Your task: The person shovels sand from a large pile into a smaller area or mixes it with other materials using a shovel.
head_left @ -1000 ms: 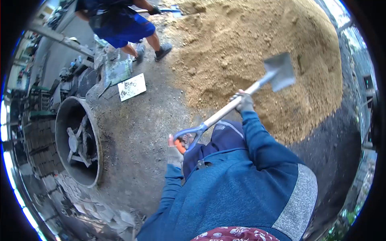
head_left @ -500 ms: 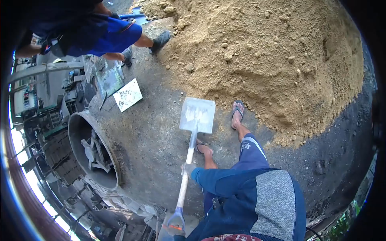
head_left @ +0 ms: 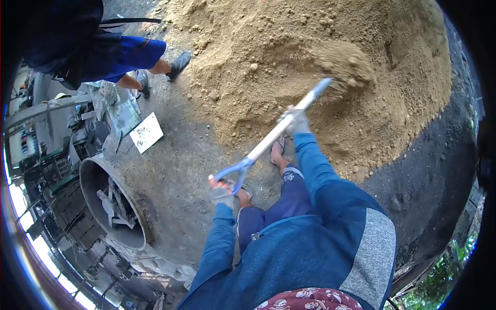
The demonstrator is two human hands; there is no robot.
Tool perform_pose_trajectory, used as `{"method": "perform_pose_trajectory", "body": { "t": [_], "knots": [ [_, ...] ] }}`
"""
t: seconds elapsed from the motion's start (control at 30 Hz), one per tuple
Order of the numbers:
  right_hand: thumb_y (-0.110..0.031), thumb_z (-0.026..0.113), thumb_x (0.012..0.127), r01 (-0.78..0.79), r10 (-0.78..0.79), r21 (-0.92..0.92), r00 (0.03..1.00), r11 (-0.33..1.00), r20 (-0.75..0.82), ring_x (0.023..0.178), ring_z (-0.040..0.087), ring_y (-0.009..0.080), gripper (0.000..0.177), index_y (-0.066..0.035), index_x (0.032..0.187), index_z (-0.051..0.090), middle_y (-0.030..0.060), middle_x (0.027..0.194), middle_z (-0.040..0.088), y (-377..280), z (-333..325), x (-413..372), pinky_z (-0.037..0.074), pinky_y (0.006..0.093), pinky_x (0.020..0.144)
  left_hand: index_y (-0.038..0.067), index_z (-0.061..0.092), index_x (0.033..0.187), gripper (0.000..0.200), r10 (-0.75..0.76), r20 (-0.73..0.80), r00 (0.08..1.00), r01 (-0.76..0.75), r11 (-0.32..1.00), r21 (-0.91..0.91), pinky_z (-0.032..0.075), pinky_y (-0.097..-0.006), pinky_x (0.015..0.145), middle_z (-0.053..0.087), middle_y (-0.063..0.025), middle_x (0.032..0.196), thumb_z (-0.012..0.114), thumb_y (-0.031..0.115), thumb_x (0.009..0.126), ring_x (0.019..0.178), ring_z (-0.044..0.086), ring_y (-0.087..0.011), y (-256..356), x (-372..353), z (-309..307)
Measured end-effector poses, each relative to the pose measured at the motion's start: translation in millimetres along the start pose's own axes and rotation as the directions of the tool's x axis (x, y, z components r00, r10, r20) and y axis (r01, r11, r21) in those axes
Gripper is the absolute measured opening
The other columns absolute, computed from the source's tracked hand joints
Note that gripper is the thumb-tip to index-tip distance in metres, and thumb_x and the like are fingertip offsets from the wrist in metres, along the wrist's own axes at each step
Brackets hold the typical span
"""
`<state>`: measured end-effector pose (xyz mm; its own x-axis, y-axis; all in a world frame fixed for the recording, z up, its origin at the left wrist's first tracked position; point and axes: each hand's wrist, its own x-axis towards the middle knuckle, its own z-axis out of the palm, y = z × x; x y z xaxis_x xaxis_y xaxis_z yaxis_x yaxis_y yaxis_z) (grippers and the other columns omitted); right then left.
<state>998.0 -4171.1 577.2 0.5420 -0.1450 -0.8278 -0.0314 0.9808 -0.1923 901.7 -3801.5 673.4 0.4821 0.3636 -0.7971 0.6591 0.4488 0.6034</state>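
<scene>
A shovel [head_left: 274, 135] with a pale wooden shaft and a blue D-shaped handle slants across my front. My gloved left hand [head_left: 222, 192] is closed round the grip of the D-handle, which has orange on it. Farther up, my gloved right hand [head_left: 294, 122] wraps the shaft just below its blue-grey socket. The blade is hidden under a blurred mound of brown earth [head_left: 345, 67] at the shaft's far end. It lies against the big pile of brown sandy earth [head_left: 232, 93].
Another person in blue shorts [head_left: 135, 54] stands at the upper left beside the pile. A large round drum [head_left: 146, 217] with debris inside lies at the left. A white speckled board [head_left: 146, 133] rests on the dark ground [head_left: 181, 170] near a greenish sheet [head_left: 126, 116].
The shovel has swung up and right from the bare ground into the earth pile, and earth now covers its blade. Both my hands moved forward with it. The other person shifted slightly left.
</scene>
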Motion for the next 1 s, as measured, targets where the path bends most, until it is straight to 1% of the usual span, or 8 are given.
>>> {"method": "perform_pose_trajectory", "body": {
  "t": [0.07,0.1,0.3,0.43,0.53,0.6,0.77,1.0],
  "knots": [
    [-0.017,0.053,0.088,0.243,-0.253,0.099,0.963,0.965,0.092,0.055,0.048,0.0205,0.016,-0.014,0.075,0.045,0.0030,0.063,0.044,-80,-13,-4,0.047,0.0403,0.055,0.011,0.061,0.079,0.027,0.316,0.496,0.809,-0.549,0.708,0.445,0.042,-0.0352,0.048,0.054,-0.0045,0.063,0.060,0.037,0.086,0.053,0.054,-0.0213,3,-32,73],
    [-0.024,0.054,0.088,0.379,-0.369,-0.100,0.923,0.920,0.106,0.055,0.049,0.0191,0.020,-0.014,0.074,0.045,0.0022,0.060,0.044,-124,-8,-12,0.047,0.0382,0.056,0.009,0.065,0.081,0.022,0.518,0.744,0.422,-0.879,0.031,0.476,0.046,-0.0385,0.057,0.060,-0.0092,0.067,0.061,0.030,0.083,0.062,0.060,-0.0270,13,-54,111],
    [-0.030,0.053,0.088,0.321,-0.285,-0.107,0.923,0.941,0.257,0.056,0.050,0.0197,0.021,-0.014,0.077,0.047,0.0012,0.066,0.048,-213,51,-161,0.049,0.0397,0.062,0.008,0.061,0.069,0.040,0.510,0.816,-0.274,-0.910,0.136,-0.391,0.042,-0.0380,0.055,0.057,-0.0078,0.062,0.081,0.043,0.066,0.058,0.056,-0.0286,91,-236,201],
    [-0.031,0.054,0.087,0.376,-0.329,-0.238,0.920,0.896,0.213,0.061,0.055,0.0246,0.021,-0.010,0.085,0.050,0.0044,0.069,0.051,-116,48,-138,0.051,0.0441,0.060,0.009,0.062,0.067,0.036,0.340,0.849,0.403,-0.788,0.601,0.133,0.047,-0.0348,0.063,0.061,-0.0073,0.068,0.072,0.042,0.076,0.063,0.059,-0.0220,90,-189,79],
    [-0.020,0.058,0.086,0.204,-0.160,-0.309,0.973,0.929,0.163,0.062,0.058,0.0260,0.015,-0.006,0.087,0.055,0.0098,0.070,0.056,79,-21,-85,0.052,0.0431,0.059,0.013,0.066,0.081,0.045,-0.069,0.424,0.903,0.027,0.994,0.104,0.050,-0.0399,0.075,0.065,-0.0065,0.080,0.045,0.051,0.094,0.072,0.061,-0.0226,27,-52,-92],
    [-0.008,0.060,0.083,-0.177,0.221,-0.300,0.968,0.937,0.119,0.067,0.062,0.0268,0.005,-0.004,0.085,0.059,0.0132,0.071,0.060,268,-104,-68,0.053,0.0427,0.061,0.015,0.063,0.090,0.044,-0.050,0.660,0.749,0.410,0.819,-0.402,0.050,-0.0506,0.078,0.061,-0.0029,0.080,0.048,0.057,0.090,0.069,0.059,-0.0209,-20,-33,-312],
    [-0.018,0.046,0.096,-0.614,0.458,-0.532,0.790,0.583,-0.408,0.046,0.058,0.0282,0.022,-0.003,0.087,0.058,0.0106,0.065,0.058,525,-172,-208,0.050,0.0438,0.044,0.017,0.052,0.079,0.041,-0.153,-0.464,0.873,0.139,0.988,-0.065,0.045,-0.0447,0.066,0.050,-0.0005,0.068,0.049,0.055,0.092,0.059,0.051,-0.0167,41,-178,-415],
    [-0.012,0.053,0.091,-0.516,0.435,-0.361,0.854,0.777,-0.286,0.052,0.059,0.0289,0.009,-0.004,0.090,0.054,0.0111,0.068,0.057,372,-130,-9,0.052,0.0453,0.047,0.019,0.038,0.064,0.047,-0.175,-0.018,0.984,0.170,0.974,-0.149,0.039,-0.0365,0.049,0.035,0.0029,0.052,0.049,0.053,0.094,0.045,0.041,-0.0109,45,-21,-219]
  ]
}}
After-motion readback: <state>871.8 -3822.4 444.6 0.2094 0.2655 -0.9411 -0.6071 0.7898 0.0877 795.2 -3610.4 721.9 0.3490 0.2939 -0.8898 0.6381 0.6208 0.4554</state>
